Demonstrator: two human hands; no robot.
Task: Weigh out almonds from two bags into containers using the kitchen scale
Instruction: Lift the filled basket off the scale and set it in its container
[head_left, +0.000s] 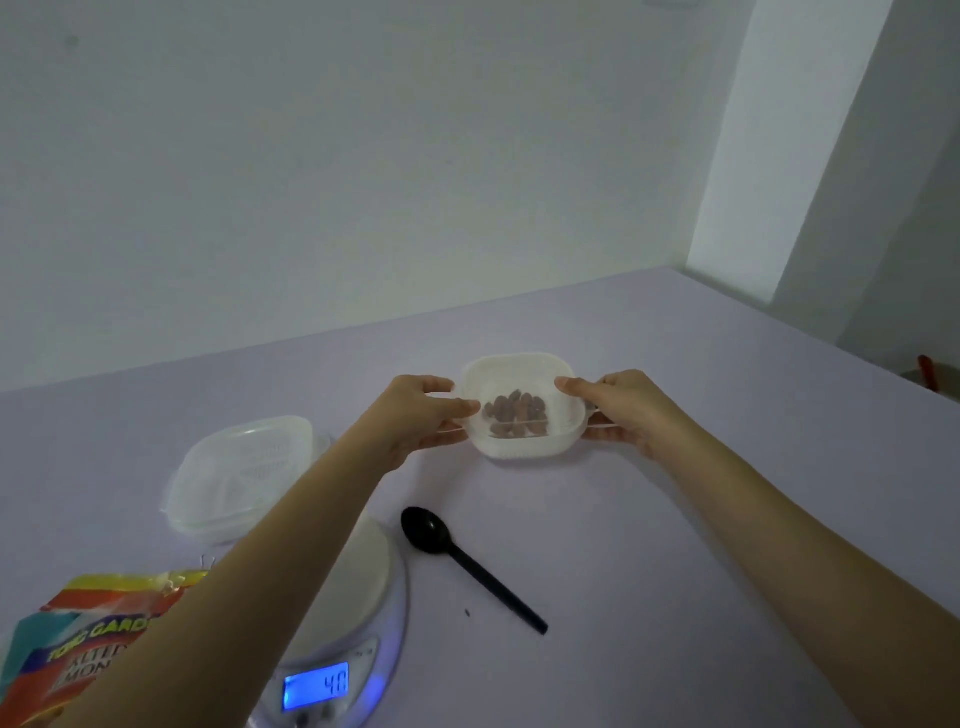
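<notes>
Thin white plastic container (524, 448), holding a few almonds (517, 413), far middle of the table (701, 519) beyond the black spoon (427, 530) and scale (358, 597): light, flexible, probably slippery, so I judge it best kept level, my left hand (415, 418) and right hand (626, 410) pinching opposite rim edges.

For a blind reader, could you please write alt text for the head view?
The left hand and right hand hold a white container of almonds beyond a lit kitchen scale. A black spoon, a lidded container and a colourful bag lie nearby.
</notes>
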